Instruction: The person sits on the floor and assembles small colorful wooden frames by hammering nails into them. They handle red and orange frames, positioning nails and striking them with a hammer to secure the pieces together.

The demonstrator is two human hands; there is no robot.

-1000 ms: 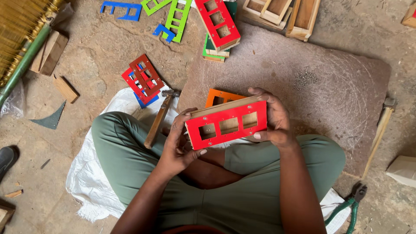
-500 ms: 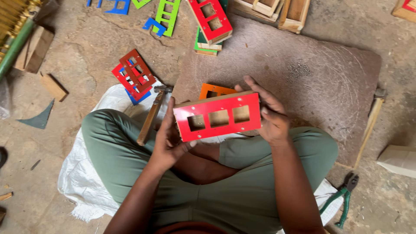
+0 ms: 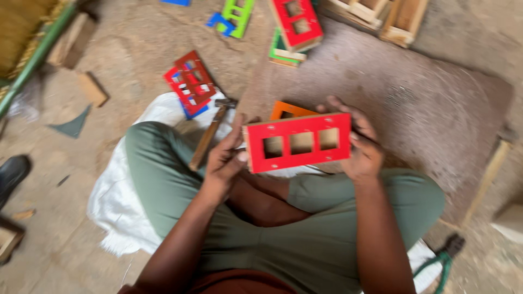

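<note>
Both hands clasp a flat red wooden panel with three square windows (image 3: 297, 141), held level above the lap and facing up toward the camera. The left hand (image 3: 226, 158) pinches the panel's left short edge, thumb on the face and fingers curled behind. The right hand (image 3: 362, 144) wraps the right short edge, fingers over the top corner and palm behind. Each grip is closed firmly on the panel.

Just behind the panel, an orange wooden frame piece (image 3: 289, 110) peeks out above its top edge. Left of the left hand, a wooden-handled hammer (image 3: 210, 133) lies slanted across a white woven sack (image 3: 125, 190) spread on the floor under the person's crossed legs in green trousers (image 3: 163, 174).

Farther up on the dusty floor lies a small stack of red and blue cut-out panels (image 3: 190, 81). Near the top are a green ladder-shaped piece (image 3: 237, 13) and a red box-like frame with windows (image 3: 297, 22). A brown rough mat (image 3: 414, 109) spreads to the right. Green-handled pliers (image 3: 441, 261) lie at the lower right, and a dark shoe (image 3: 13, 171) sits at the left edge.
</note>
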